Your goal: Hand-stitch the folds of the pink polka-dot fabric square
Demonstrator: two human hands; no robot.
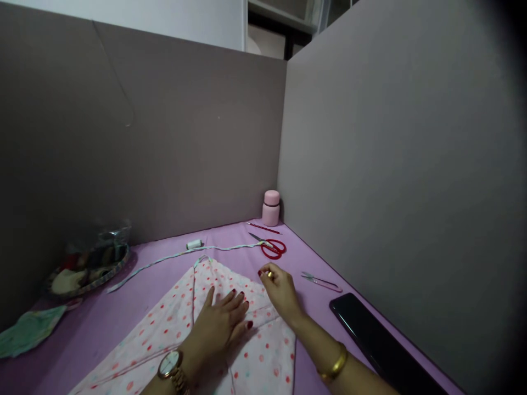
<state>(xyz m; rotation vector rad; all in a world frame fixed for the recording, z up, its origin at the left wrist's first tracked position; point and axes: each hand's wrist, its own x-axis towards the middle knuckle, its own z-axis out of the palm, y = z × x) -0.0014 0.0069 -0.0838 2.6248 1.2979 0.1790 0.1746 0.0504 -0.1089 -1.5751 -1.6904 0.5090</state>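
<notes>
A white cloth with red and pale blue dots (164, 323) is spread over the table, its far corner carrying a small loop. My left hand (224, 321) lies flat on this cloth, fingers spread, a watch on the wrist. At the cloth's right edge, my right hand (280, 288) is closed in a pinch, with something gold at its fingers. Whatever sits between the fingertips is too small to make out. Beyond it are red-handled scissors (273, 249), and pink thread snips (321, 282) lie to its right.
A pale fabric cord (164, 257) runs across the purple tablecloth (222, 238) beside a thread spool (194, 244). A pink flask (270, 208) and red pencil (264, 227) stand near the corner. A basket (93, 282) and green cloth (31, 330) are left; a black phone-like slab (379, 334) right.
</notes>
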